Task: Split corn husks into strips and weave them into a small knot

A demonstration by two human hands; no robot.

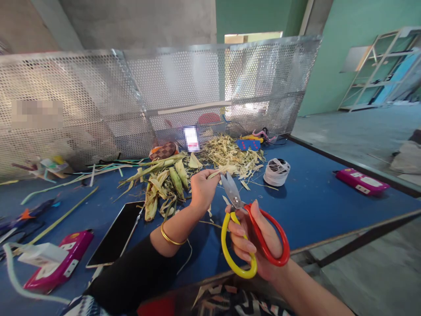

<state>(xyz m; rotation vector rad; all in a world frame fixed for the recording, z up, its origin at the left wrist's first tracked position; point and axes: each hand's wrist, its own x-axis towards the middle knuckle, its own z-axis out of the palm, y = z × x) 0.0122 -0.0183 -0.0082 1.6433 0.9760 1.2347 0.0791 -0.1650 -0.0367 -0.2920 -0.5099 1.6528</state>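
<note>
In my right hand (255,241) is a pair of scissors (236,199) with one red and one yellow handle, fingers through the loops and the blades slightly apart. My left hand (204,188), with a gold bangle at the wrist, pinches a strip of pale dry corn husk (228,169) beside the blade tips. Behind the hands lies a heap of cut husk pieces (226,151). Left of my left hand sits a pile of whole corn husks (164,184), some greenish, some brown and dry.
A roll of white string (276,172) stands right of the heap. Magenta power strips (362,181) lie at both sides of the blue table (315,202). A phone (116,232) rests near my left forearm; a lit phone (191,138) leans by the perforated metal screen (184,83).
</note>
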